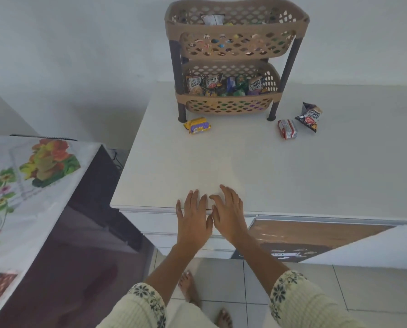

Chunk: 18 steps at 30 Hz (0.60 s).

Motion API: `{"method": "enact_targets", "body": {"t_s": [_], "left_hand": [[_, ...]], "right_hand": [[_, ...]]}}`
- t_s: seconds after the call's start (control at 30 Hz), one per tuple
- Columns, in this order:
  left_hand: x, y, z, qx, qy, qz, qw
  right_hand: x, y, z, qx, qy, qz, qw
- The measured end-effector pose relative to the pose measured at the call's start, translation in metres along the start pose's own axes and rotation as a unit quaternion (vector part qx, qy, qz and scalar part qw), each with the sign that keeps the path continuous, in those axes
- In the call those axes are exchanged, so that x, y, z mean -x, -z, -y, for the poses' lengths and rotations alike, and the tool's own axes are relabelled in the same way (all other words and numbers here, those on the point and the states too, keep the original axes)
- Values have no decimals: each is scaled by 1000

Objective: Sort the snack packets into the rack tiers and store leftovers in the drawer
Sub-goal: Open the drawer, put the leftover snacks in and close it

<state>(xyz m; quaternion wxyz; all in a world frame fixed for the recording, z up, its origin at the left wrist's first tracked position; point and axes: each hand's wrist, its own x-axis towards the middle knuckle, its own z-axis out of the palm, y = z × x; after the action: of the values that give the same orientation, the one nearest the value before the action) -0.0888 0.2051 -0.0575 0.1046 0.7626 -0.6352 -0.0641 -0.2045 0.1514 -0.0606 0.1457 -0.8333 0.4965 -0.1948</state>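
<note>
Hands are held flat, fingers spread and empty, at the counter's [257, 166] near edge: left hand [194, 215] beside right hand [229, 213]. Three snack packets are left on the counter by the rack [233, 60]: yellow packet [197, 125], red packet [287, 129], peanut packet [309, 117]. Lower tier is filled.

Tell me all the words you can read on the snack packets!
"SALTED PEANUTS": dark packet lying on the counter, right of the rack.
"SALTED PEANUTS": packets in the bottom tier, some upside down.
Yellow packet, red packet: print too blurred.
</note>
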Motion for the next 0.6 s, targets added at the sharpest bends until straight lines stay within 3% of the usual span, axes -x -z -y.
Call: {"method": "enact_targets", "body": {"t_s": [0.13, 0.2, 0.23, 0.27, 0.3, 0.33, 0.37, 0.4, 0.43, 0.47, 0.53, 0.6], "left_hand": [[45, -12, 1, 130, 26, -109, 985], [54, -15, 3, 216, 111, -150, 958], [54, -14, 4, 280, 191, -151, 929], [51, -13, 7, 375, 280, -142, 872], [44, -8, 11, 495, 378, -129, 771], [36, -1, 17, 602, 456, -103, 647], [28, 3, 24, 683, 494, -70, 533], [22, 7, 32, 733, 499, -55, 459], [17, 10, 40, 759, 490, -57, 425], [12, 12, 47, 774, 476, -64, 412], [4, 16, 58, 802, 450, -79, 384], [0, 17, 66, 827, 444, -78, 336]], "right_hand": [[40, -4, 4, -66, 76, -40, 994], [55, -11, 9, -84, 76, -52, 992], [61, -15, 12, -98, 63, -57, 992], [64, -20, 17, -131, 29, -62, 989], [65, -25, 24, -186, -37, -64, 980], [61, -28, 30, -266, -137, -61, 952], [53, -28, 36, -375, -268, -58, 885], [42, -29, 41, -490, -392, -50, 777], [32, -30, 45, -581, -472, -49, 662], [23, -31, 48, -642, -503, -59, 576], [8, -36, 54, -704, -505, -106, 488], [1, -40, 63, -734, -501, -152, 432]]}}
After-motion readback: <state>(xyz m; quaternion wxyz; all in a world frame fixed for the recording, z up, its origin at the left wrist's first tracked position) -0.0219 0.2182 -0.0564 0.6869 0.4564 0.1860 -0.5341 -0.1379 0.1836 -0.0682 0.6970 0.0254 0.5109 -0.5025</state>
